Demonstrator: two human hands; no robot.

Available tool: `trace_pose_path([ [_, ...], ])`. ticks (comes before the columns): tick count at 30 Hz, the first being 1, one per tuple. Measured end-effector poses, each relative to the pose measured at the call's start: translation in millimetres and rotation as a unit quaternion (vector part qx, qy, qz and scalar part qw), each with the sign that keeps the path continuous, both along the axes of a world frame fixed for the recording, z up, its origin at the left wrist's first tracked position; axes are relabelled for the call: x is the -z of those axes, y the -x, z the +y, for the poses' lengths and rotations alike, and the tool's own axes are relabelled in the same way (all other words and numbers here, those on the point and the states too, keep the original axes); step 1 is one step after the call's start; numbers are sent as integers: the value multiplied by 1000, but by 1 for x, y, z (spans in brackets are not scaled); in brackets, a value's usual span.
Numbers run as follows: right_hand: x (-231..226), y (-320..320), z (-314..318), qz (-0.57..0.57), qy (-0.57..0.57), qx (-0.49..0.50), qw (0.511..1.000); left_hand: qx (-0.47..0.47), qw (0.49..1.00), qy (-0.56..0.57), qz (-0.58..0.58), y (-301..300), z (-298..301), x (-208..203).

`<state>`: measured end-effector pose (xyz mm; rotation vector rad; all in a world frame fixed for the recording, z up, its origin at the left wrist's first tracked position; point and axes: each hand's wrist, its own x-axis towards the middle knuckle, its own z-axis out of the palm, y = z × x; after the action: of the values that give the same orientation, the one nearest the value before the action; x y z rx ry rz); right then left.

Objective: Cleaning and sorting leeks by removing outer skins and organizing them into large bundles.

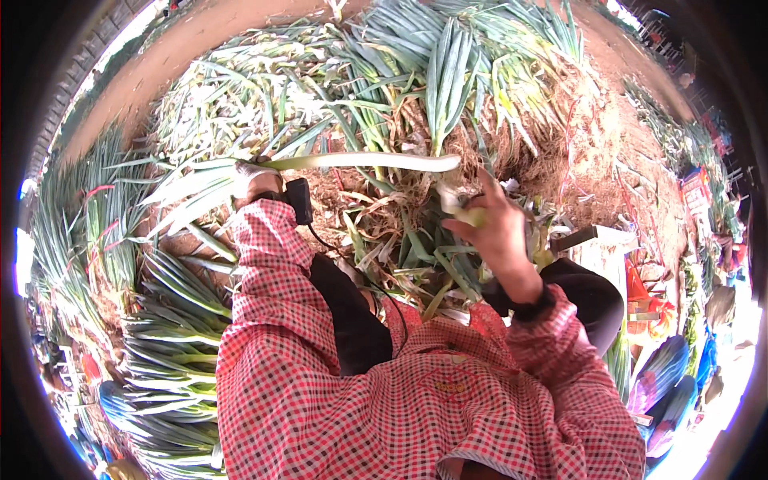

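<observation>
My left hand (pixel 259 184) is closed around a long green onion (pixel 368 161) near where its leaves begin. The white stalk lies nearly level and points right, while its green leaves trail off to the left. Just below the stalk's right end is my right hand (pixel 498 230), its index finger raised. Between its thumb and other fingers is a pale, blurred strip of onion skin (pixel 452 200). The right hand does not touch the stalk. A small black box (pixel 299 201) with a cable sits at my left wrist.
A big heap of green onions (pixel 400 48) with stringy roots lies ahead. Upright bundles (pixel 88 216) stand at the left, and a row of onions (pixel 172 360) lies beside my left arm. A wooden stool (pixel 594 238) and blue-pink bundles (pixel 660 372) are at the right.
</observation>
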<state>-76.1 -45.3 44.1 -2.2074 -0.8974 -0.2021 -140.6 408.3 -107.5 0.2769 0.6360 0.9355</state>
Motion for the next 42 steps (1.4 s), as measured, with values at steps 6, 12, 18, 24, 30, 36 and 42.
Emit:
trace_pose_path([
  [6, -28, 3, 9, 329, -6, -88, 940, -4, 1000, 12, 26, 9, -4, 0],
  [12, -8, -54, 28, 36, -224, -192, 955, 1, 1000, 14, 24, -4, -4, -3],
  [18, -12, -27, 46, 502, -320, -236, 768, -4, 999, 18, 30, 1, -5, -11],
  [24, -12, 34, 32, 543, -227, -197, 784, -2, 999, 18, 34, 5, -12, -20],
  [30, -30, 79, 2, 796, -327, -221, 460, 33, 999, 41, 14, -15, -31, -29],
  [36, -33, 82, -39, 649, -253, -230, 680, 26, 998, 35, 40, -56, -80, -55],
  [42, -53, 108, -126, 542, -221, -180, 790, -13, 999, 35, -8, -39, -67, -52],
])
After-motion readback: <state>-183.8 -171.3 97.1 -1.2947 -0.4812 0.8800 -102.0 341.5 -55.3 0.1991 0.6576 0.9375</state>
